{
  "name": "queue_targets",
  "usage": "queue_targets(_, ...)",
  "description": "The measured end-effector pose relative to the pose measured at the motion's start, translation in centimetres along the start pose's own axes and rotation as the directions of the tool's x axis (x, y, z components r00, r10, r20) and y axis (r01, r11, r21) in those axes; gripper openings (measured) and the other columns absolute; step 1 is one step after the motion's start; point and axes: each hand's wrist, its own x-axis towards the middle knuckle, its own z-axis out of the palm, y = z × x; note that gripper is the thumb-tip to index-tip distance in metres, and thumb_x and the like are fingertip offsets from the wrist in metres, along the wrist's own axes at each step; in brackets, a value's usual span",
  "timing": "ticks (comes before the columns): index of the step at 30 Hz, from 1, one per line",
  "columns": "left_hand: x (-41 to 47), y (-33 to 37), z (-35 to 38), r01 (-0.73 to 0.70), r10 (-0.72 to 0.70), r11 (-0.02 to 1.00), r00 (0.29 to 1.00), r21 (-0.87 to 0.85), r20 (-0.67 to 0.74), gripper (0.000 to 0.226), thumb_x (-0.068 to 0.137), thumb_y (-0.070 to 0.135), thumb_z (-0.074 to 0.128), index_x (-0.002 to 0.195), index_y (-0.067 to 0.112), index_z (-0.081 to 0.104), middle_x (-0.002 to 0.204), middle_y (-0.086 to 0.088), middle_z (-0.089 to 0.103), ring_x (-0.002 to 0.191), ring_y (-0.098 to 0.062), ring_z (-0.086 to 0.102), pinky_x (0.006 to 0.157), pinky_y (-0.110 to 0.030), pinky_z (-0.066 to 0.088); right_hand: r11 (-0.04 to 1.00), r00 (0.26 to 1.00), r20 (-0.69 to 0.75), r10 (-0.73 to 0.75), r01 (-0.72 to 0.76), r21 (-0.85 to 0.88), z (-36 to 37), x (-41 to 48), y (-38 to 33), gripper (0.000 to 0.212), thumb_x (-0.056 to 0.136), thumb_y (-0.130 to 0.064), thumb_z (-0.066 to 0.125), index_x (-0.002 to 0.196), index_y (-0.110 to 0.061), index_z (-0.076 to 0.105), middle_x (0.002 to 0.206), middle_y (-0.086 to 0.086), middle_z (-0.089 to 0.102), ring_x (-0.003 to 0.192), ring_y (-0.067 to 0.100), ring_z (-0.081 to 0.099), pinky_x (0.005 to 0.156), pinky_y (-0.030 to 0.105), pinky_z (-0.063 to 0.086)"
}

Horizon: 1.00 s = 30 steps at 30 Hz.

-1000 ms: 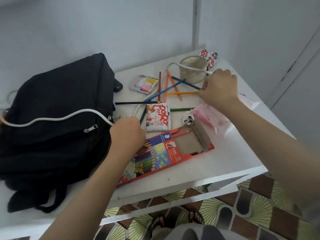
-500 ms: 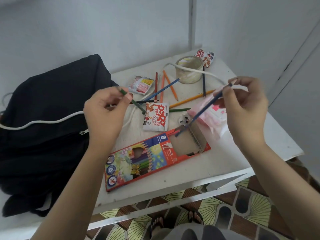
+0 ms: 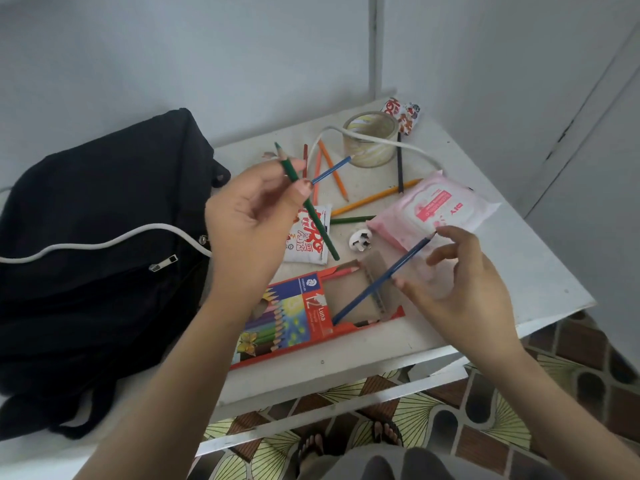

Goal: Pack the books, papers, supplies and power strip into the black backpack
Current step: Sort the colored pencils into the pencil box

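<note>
**Q:** ok so what's actually in the containers here?

**A:** The pencil box (image 3: 311, 313) lies flat at the worktop's (image 3: 540, 282) front edge, flap open, cardboard tray showing. A pink pencil (image 3: 341, 273) sits at the tray's top edge, and the lower end of the blue pencil (image 3: 382, 278) pokes into the tray. More may sit under the printed cover, can't tell. The black backpack (image 3: 100, 244) lies on its side at the left, a zipper pull (image 3: 164, 263) on its face. Can't see inside it.

**Q:** and the hands?

**A:** Left hand (image 3: 252, 216) is up over the middle, fingers (image 3: 304, 187) pinching a green pencil (image 3: 308, 206), tip pointing up and away. Right hand (image 3: 450, 289) has its fingers loosely spread, thumb and forefinger lightly on the blue pencil's upper half.

**Q:** anything else lying around?

**A:** Plenty. A white cable (image 3: 104, 242) runs over the backpack and passes behind the left hand; another stretch curves past the tape roll (image 3: 370, 140) at the back. Loose pencils (image 3: 374, 197) are scattered between the tape and the box: orange, red, yellow, dark, green, plus a second blue one. A white snack packet (image 3: 310, 242) lies just behind the box, partly covered by the green pencil. A pink wipes pack (image 3: 436, 209) sits at right, a white plug (image 3: 360, 240) beside it, another small packet (image 3: 403, 114) in the far corner.
</note>
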Motion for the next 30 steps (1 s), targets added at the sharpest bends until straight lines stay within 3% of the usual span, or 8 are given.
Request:
queue_targets(3, -0.2, 0.0, 0.7, -0.004, 0.003, 1.0, 0.999, 0.022, 0.042, 0.022, 0.086, 0.004, 0.064, 0.104, 0.015, 0.065, 0.095, -0.003, 0.07, 0.09, -0.019, 0.069, 0.079, -0.04, 0.056, 0.994, 0.997, 0.003, -0.072, 0.072, -0.086, 0.0, -0.4, 0.0, 0.08, 0.068, -0.071, 0.059, 0.124, -0.015, 0.044, 0.097, -0.01, 0.047, 0.089, 0.009, 0.046, 0.067, 0.023, 0.039)
queue_targets(6, -0.4, -0.2, 1.1, 0.001, -0.003, 1.0, 0.997, 0.023, 0.075, 0.016, 0.085, 0.009, 0.064, 0.1, 0.015, 0.065, 0.092, -0.004, 0.071, 0.088, -0.02, 0.069, 0.078, -0.043, 0.056, 0.989, 0.994, -0.003, -0.105, 0.104, -0.105, 0.2, -0.9, -0.5, 0.089, 0.071, -0.079, 0.046, 0.126, -0.009, 0.046, 0.103, -0.006, 0.048, 0.093, 0.01, 0.046, 0.075, 0.026, 0.041)
queue_targets(10, -0.3, -0.4, 1.3, 0.016, -0.018, 1.0, 0.996, 0.021, 0.085, 0.018, 0.084, 0.015, 0.064, 0.101, 0.007, 0.067, 0.094, -0.011, 0.071, 0.088, -0.025, 0.068, 0.078, -0.047, 0.055, 0.967, 0.994, 0.038, -0.101, 0.107, -0.23, 0.8, -1.6, -0.6, 0.108, 0.063, -0.085, 0.047, 0.134, -0.004, 0.04, 0.119, 0.009, 0.053, 0.108, 0.024, 0.052, 0.089, 0.04, 0.046)
queue_targets(17, -0.3, -0.4, 1.1, 0.012, -0.015, 0.999, 0.997, 0.036, 0.076, 0.018, 0.084, 0.014, 0.064, 0.102, 0.011, 0.066, 0.093, -0.008, 0.071, 0.089, -0.022, 0.069, 0.078, -0.047, 0.056, 0.956, 0.993, -0.011, -0.122, 0.114, -0.27, 1.4, -2.0, 0.4, 0.084, 0.061, -0.049, 0.082, 0.124, -0.003, 0.049, 0.119, 0.014, 0.054, 0.104, 0.031, 0.053, 0.086, 0.043, 0.046)
queue_targets(23, -0.3, 0.1, 1.2, -0.008, 0.006, 1.0, 0.993, 0.018, 0.116, 0.026, 0.086, 0.009, 0.062, 0.112, 0.012, 0.063, 0.098, -0.002, 0.07, 0.091, -0.017, 0.069, 0.08, -0.036, 0.056, 0.929, 0.973, -0.033, -0.23, 0.21, -0.306, 1.8, -2.4, 0.7, 0.042, 0.076, -0.054, 0.059, 0.087, -0.015, 0.071, 0.117, 0.014, 0.059, 0.086, 0.029, 0.054, 0.074, 0.035, 0.039)
queue_targets(30, -1.4, -0.6, 2.2, -0.03, -0.013, 0.991, 0.946, 0.127, 0.323, 0.029, 0.082, 0.009, 0.066, 0.109, 0.018, 0.066, 0.092, -0.003, 0.072, 0.081, -0.015, 0.068, 0.076, -0.034, 0.056, 0.931, 0.967, -0.019, -0.254, 0.239, -0.276, 2.0, -2.6, 0.4, 0.038, 0.08, -0.047, 0.057, 0.096, -0.015, 0.071, 0.117, 0.013, 0.059, 0.086, 0.026, 0.053, 0.076, 0.03, 0.031)
